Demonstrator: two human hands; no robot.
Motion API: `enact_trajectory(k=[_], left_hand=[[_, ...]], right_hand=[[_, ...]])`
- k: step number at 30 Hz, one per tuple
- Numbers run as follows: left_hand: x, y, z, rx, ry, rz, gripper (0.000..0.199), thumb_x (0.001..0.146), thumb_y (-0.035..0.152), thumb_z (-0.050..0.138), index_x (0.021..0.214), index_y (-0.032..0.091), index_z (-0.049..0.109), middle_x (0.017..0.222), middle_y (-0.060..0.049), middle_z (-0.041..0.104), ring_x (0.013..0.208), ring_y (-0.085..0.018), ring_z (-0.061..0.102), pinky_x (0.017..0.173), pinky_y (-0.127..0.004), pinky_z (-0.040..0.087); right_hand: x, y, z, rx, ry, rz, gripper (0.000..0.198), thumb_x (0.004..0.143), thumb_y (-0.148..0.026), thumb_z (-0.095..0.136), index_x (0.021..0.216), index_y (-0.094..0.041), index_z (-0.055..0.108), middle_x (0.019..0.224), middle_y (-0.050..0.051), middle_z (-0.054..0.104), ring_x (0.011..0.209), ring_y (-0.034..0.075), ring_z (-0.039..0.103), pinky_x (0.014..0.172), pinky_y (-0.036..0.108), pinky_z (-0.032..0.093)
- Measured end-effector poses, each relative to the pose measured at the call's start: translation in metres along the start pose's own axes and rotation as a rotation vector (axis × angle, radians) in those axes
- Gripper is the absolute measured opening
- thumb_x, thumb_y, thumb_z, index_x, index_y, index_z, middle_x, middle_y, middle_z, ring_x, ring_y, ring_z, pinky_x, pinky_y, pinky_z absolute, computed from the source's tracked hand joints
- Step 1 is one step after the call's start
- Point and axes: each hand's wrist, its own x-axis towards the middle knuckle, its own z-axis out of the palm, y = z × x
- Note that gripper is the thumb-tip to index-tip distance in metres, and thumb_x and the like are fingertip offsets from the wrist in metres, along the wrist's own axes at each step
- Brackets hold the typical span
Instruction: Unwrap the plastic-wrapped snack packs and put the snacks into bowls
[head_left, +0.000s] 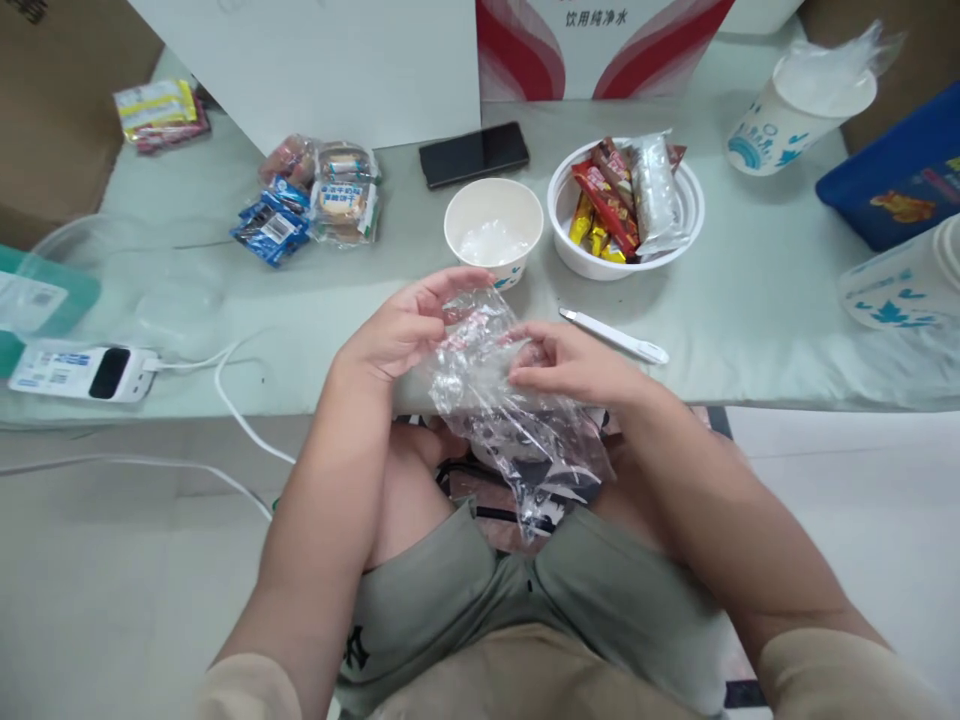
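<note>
A crumpled clear plastic bag (517,420) hangs between my hands over the table's front edge and down towards my lap. My left hand (416,320) grips its upper left side, with the fingers curled and the forefinger reaching to the rim of a paper cup (469,225). On the right, my right hand (570,362) has its bent fingers closed on the film. The paper cup stands just beyond the bag, with some whitish clear plastic inside. A white-handled cutter (619,337) lies beyond my right hand.
A white bowl (562,250) holds wrapped snacks. A black phone (474,155), packaged snacks (345,195) and a white power bank (82,372) with a cable lie on the table. Paper cups (795,115) and a blue package (892,175) stand at the right; a white box (337,70) is behind.
</note>
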Motion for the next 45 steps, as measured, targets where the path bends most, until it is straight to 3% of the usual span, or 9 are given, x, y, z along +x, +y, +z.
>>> enact_trajectory(k=[7,12,15,21,28,31,35,41,45], left_hand=[[-0.004,-0.01,-0.008,-0.193,0.192,0.047,0.036,0.078,0.039,0.072,0.111,0.023,0.068,0.136,-0.009,0.069,0.119,-0.027,0.069,0.09,-0.034,0.06],[-0.006,-0.028,0.012,-0.163,-0.123,-0.089,0.061,0.065,0.06,0.086,0.107,0.019,0.073,0.129,-0.014,0.074,0.123,-0.032,0.069,0.099,-0.038,0.058],[-0.004,-0.033,0.032,-0.002,-0.268,-0.091,0.055,0.062,0.044,0.093,0.107,0.02,0.073,0.113,-0.011,0.08,0.104,-0.027,0.077,0.087,-0.035,0.06],[-0.005,-0.029,0.044,0.235,-0.065,-0.039,0.022,0.086,0.034,0.071,0.102,0.019,0.069,0.065,-0.001,0.072,0.053,-0.015,0.066,0.055,-0.027,0.051],[-0.004,-0.024,0.038,0.045,0.071,-0.014,0.025,0.081,0.027,0.069,0.106,0.025,0.067,0.061,0.003,0.066,0.054,-0.018,0.066,0.049,-0.027,0.049],[-0.002,-0.022,0.037,0.043,0.037,-0.004,0.029,0.078,0.022,0.069,0.107,0.024,0.065,0.062,0.004,0.067,0.052,-0.015,0.064,0.048,-0.025,0.048],[0.002,-0.022,0.032,0.169,-0.009,-0.015,0.025,0.08,0.022,0.07,0.104,0.021,0.063,0.054,0.006,0.063,0.04,-0.011,0.055,0.041,-0.021,0.041],[0.005,-0.025,0.027,0.024,-0.115,-0.011,0.021,0.078,0.03,0.077,0.094,0.02,0.066,0.059,0.004,0.068,0.043,-0.011,0.059,0.044,-0.021,0.045],[0.004,-0.024,0.022,-0.027,-0.199,0.006,0.017,0.071,0.027,0.082,0.075,0.017,0.069,0.069,-0.002,0.074,0.054,-0.013,0.067,0.053,-0.024,0.052]], right_hand=[[-0.012,-0.001,0.001,-0.035,0.371,-0.165,0.024,0.079,-0.036,0.076,0.076,-0.021,0.057,0.062,-0.006,0.051,0.055,0.008,0.042,0.054,0.026,0.033],[-0.017,0.008,0.003,0.015,0.504,-0.257,0.03,0.08,-0.042,0.075,0.075,-0.023,0.052,0.072,-0.003,0.063,0.063,0.011,0.055,0.062,0.028,0.044],[-0.018,0.011,0.005,-0.028,0.525,-0.253,0.033,0.081,-0.043,0.075,0.075,-0.023,0.05,0.076,-0.001,0.067,0.067,0.012,0.062,0.066,0.029,0.049],[-0.028,0.01,-0.002,-0.114,0.447,-0.13,0.023,0.089,-0.04,0.066,0.089,-0.025,0.049,0.052,-0.009,0.057,0.044,0.01,0.053,0.048,0.025,0.039],[-0.026,0.008,-0.004,-0.045,0.296,-0.204,0.029,0.09,-0.039,0.064,0.114,-0.023,0.058,0.077,-0.002,0.071,0.068,0.014,0.069,0.07,0.032,0.055],[-0.021,0.009,-0.002,-0.165,0.362,-0.211,0.023,0.089,-0.034,0.064,0.108,-0.022,0.066,0.082,0.0,0.074,0.079,0.015,0.07,0.078,0.033,0.055],[-0.017,0.013,-0.004,-0.13,0.428,-0.2,0.018,0.092,-0.028,0.056,0.102,-0.022,0.069,0.063,-0.005,0.064,0.06,0.013,0.064,0.067,0.031,0.054],[-0.02,0.015,-0.008,-0.062,0.484,-0.377,0.013,0.096,-0.035,0.059,0.093,-0.026,0.068,0.07,-0.003,0.064,0.062,0.013,0.063,0.066,0.033,0.056],[-0.027,0.013,-0.017,-0.185,0.363,-0.457,0.029,0.095,-0.043,0.061,0.074,-0.025,0.069,0.079,0.002,0.066,0.074,0.017,0.064,0.076,0.036,0.055]])
